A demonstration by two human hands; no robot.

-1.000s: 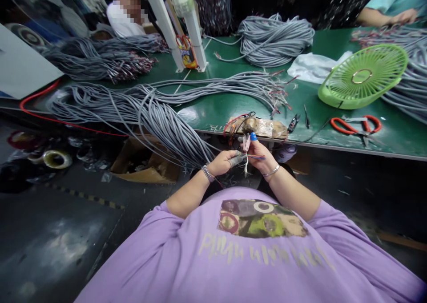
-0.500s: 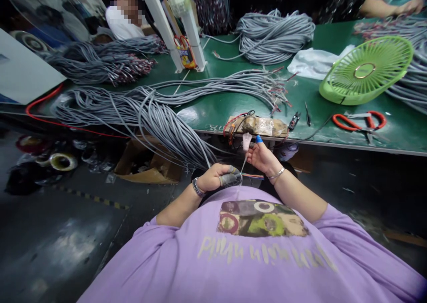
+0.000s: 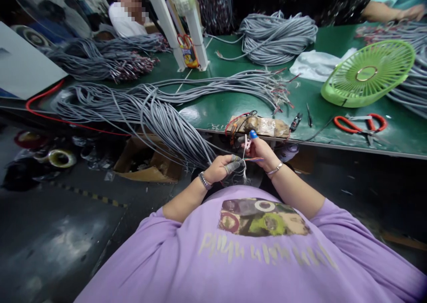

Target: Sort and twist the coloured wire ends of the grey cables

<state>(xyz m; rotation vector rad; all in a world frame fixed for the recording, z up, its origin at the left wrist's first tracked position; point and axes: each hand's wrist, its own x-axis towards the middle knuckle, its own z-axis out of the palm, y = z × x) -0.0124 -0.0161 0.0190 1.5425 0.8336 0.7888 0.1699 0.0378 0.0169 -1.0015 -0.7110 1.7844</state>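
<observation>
My left hand, with grey covers on its fingertips, is closed around the end of a grey cable that runs up to a thick bundle hanging off the green table. Thin coloured wires stick out of the cable end toward my right hand. That hand wears a blue fingertip cover and pinches the wires along with a pale strand. Both hands sit close together just below the table edge, above my purple shirt.
A brown taped block with red wires lies on the table edge above my hands. Red-handled scissors, a green fan, small cutters and several grey cable coils lie on the table. Other people sit at the far side. A cardboard box stands on the floor.
My hands spread apart, the right pulling a pale strand upward, then came back together. The left hand has risen again toward the right.
</observation>
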